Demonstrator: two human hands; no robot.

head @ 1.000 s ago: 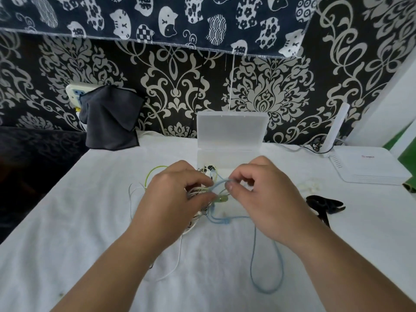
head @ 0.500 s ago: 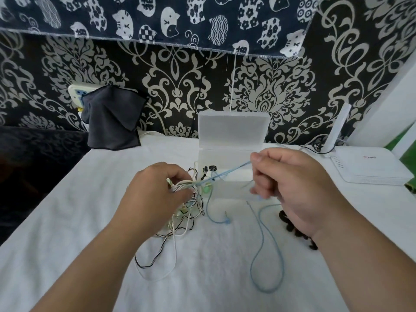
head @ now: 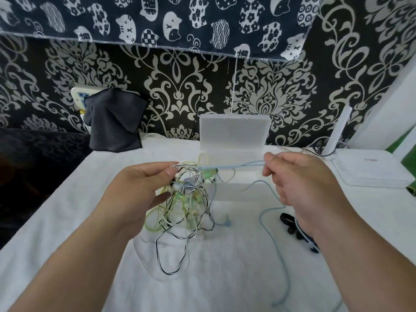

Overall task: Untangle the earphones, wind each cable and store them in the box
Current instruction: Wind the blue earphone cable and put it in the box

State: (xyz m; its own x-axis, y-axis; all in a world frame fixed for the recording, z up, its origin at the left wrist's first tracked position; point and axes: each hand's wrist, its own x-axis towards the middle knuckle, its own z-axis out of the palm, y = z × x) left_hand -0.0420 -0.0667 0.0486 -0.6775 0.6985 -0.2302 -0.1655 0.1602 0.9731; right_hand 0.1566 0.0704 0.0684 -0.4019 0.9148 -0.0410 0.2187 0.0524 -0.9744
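While my left hand [head: 139, 190] pinches the earphone tangle [head: 186, 199] just before the open box [head: 234, 136] and my right hand [head: 299, 176] pinches one blue cable [head: 238, 165] taut, I'd say nothing's wound or stored yet.

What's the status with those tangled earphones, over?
Left hand holds the tangle; right hand pinches the blue cable, taut between them. Blue cable caught in the tangle, nothing wound. Box open behind, black clip beside right wrist.

Grey cloth [head: 114, 122] over power strip [head: 78, 97], white router [head: 371, 171] at right, cat-print curtain [head: 157, 19] above
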